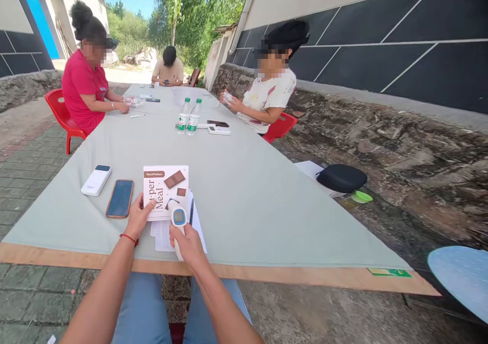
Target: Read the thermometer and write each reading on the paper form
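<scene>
White printed cardboard box [168, 184], seemingly unopened, lower centre, held in left hand [138, 218]; right hand [191, 246] grips white pistol-shaped thermometer [179, 217], reading illegible.

At my twelve o'clock, the white cardboard box [165, 193] carries brown lettering and printed brown squares; my white plastic handheld thermometer [179, 218] has a blue border around its grey screen. I see a white, rounded power bank [95, 182] with a dark display at ten, and a dark-faced rectangular phone [120, 198] rimmed orange-brown at eleven. My wrist cord [129, 239] is red, my jeans [140, 308] light blue. The desk [267, 207] is pale grey-green with a tan wooden edge. At twelve, two clear plastic bottles [194, 116] wear green caps; at one, a person's white shirt [263, 95] shows maroon blotches.
</scene>
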A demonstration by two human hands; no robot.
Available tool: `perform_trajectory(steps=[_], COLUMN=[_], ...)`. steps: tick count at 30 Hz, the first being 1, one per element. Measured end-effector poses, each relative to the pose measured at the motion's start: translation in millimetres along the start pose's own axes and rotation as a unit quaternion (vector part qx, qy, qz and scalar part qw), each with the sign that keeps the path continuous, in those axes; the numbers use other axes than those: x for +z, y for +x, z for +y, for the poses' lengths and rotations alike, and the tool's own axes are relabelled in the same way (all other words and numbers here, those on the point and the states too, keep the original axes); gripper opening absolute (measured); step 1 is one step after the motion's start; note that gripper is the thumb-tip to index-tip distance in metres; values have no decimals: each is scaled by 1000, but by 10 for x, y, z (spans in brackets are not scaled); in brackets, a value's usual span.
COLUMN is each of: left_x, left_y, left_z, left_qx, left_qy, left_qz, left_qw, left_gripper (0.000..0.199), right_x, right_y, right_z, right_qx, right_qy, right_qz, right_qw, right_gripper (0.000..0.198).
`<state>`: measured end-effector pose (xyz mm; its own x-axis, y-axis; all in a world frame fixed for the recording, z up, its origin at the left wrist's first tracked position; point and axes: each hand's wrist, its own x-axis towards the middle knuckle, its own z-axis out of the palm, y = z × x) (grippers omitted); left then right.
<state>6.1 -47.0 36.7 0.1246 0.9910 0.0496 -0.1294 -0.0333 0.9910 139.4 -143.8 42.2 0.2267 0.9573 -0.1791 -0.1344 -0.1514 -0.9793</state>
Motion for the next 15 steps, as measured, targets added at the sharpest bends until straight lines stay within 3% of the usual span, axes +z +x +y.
perform_trajectory(steps=[5,15], left_x=[5,-9], left_y=[-3,5], left_z=[11,31], left_qx=[-4,-4], left_qy=[-4,9], left_qz=[7,18], left_qw=[1000,1000], left_gripper=[54,64], right_x=[9,10], right_y=[-25,-349], right_z=[-43,-686], right_qx=[3,-85], right_qy=[12,-3], right_qz=[-13,-47], right_qw=[1000,995], right_gripper=[33,28])
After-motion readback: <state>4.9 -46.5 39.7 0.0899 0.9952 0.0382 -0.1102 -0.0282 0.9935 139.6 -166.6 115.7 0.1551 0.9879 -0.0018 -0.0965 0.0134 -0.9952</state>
